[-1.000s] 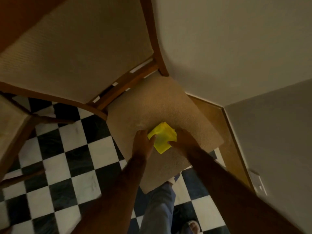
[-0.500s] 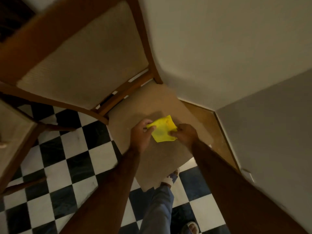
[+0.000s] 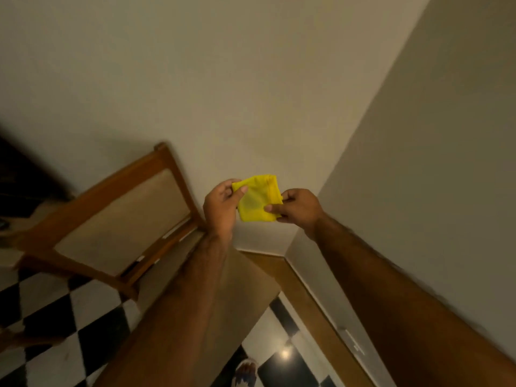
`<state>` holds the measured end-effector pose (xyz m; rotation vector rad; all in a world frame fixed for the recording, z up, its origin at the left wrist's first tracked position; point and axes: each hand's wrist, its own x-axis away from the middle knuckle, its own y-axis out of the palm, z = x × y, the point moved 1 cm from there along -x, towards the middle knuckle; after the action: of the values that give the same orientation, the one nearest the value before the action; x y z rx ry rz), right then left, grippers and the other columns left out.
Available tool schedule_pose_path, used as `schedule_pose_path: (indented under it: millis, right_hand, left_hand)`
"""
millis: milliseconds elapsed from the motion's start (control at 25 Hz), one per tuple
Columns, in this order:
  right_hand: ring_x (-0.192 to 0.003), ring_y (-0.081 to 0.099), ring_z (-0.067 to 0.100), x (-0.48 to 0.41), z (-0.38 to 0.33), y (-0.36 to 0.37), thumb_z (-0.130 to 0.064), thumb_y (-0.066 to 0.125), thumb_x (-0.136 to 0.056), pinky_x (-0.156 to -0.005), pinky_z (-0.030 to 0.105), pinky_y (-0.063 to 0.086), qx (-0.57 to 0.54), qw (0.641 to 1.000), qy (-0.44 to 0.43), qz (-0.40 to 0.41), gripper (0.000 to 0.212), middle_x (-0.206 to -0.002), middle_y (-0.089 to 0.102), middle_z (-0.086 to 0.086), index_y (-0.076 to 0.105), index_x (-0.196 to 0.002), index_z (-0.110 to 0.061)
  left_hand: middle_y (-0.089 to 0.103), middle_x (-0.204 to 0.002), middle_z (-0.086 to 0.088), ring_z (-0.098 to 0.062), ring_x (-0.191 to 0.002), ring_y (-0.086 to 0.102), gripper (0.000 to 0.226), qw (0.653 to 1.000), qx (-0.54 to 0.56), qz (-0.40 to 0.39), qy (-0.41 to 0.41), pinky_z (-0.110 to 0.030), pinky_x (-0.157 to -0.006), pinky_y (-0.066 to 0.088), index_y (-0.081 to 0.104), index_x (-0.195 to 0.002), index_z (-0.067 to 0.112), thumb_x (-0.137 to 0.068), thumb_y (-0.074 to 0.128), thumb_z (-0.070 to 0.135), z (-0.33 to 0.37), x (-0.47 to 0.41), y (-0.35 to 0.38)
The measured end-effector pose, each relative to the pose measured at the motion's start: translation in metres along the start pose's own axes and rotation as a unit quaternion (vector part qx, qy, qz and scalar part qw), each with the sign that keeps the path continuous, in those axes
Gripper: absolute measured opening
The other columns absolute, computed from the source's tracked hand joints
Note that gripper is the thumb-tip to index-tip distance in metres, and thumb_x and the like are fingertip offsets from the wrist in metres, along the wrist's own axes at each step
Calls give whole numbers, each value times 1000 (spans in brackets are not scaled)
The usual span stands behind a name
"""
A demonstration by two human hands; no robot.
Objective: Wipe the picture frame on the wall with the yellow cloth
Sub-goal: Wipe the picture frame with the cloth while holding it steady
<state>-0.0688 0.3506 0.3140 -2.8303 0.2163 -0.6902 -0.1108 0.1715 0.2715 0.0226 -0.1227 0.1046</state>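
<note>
The yellow cloth (image 3: 257, 198), folded into a small square, is held up in front of the pale wall (image 3: 223, 79) near the room corner, just right of centre. The left hand (image 3: 222, 205) has its grip closed on the cloth's edge at 9 o'clock, thumb on top. The right hand (image 3: 297, 209) pinches the edge at 3 o'clock. A wooden chair (image 3: 117, 219) stands at 8 o'clock of the cloth, on the checkered floor (image 3: 55, 331).

Bare, hairy forearms (image 3: 195, 297); no sleeves; a sandalled foot (image 3: 245, 371) (blurred).
</note>
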Motion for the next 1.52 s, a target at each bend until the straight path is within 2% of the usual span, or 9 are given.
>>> schedule_pose_path:
  millis: [320,480,760,880,1080,1160,1280,1400,1520]
  right_hand:
    - [-76,66,27,133,-135,-152,-5,84,-77,-78,43,64,-11,981,-149,121,29,-74,59,11,56,-69,-10]
    - [-67,63,20,205,-190,-226,-4,77,-84,-64,28,62,3,958,-214,190,27,-73,57,9,54,-70,-9]
    - [-73,68,22,351,-280,-332,-8,77,-85,-70,33,65,13,895,-320,311,15,-82,63,10,63,-81,-3]
    - [-90,73,26,417,-318,-374,-11,76,-86,-79,37,64,28,856,-360,370,29,-102,70,18,67,-108,6]
    - [-95,76,26,516,-364,-417,-16,78,-85,-82,40,64,44,800,-417,430,31,-106,73,18,69,-109,2]
    - [-86,75,24,563,-380,-430,-23,78,-86,-80,40,63,78,736,-469,482,32,-101,75,16,71,-107,0]
    - [-89,71,20,653,-394,-468,-39,69,-89,-81,34,56,263,511,-467,672,34,-100,77,6,75,-106,-10]
    - [-118,61,32,742,-389,-522,-42,56,-92,-99,37,46,352,321,-416,775,46,-124,68,15,66,-122,-7]
    - [-150,32,32,788,-375,-572,-55,43,-92,-121,42,28,408,295,-279,818,74,-157,42,16,45,-147,-6]
  left_hand:
    - [79,-97,-2,-22,-95,75,16,982,40,-70,169,-52,-89,60,75,-87,40,-73,81,34,208,61,111]
    - [70,-82,18,11,-75,64,13,959,56,-62,272,-34,-83,59,69,-87,36,-79,78,31,301,112,170]
    - [72,-92,8,2,-81,65,11,892,119,-105,424,-28,-75,57,70,-95,32,-85,75,29,472,207,257]
    - [74,-100,3,-13,-90,68,12,851,149,-125,488,-28,-74,57,70,-98,32,-87,73,29,543,253,284]
    - [73,-104,3,-14,-94,66,13,798,206,-146,547,-25,-76,53,71,-101,29,-88,72,28,645,316,318]
    - [72,-101,5,-13,-91,64,15,771,229,-134,579,-22,-74,50,72,-103,24,-88,71,29,692,335,323]
    - [71,-105,0,-13,-91,60,23,745,232,-89,619,-23,-76,46,69,-108,17,-90,69,32,769,353,323]
    - [72,-113,-9,-17,-92,59,29,739,224,-63,632,-24,-79,45,67,-112,12,-92,68,32,825,366,332]
    - [72,-115,-13,-27,-100,65,29,746,193,-62,634,-25,-78,43,66,-113,9,-91,70,29,842,376,357]
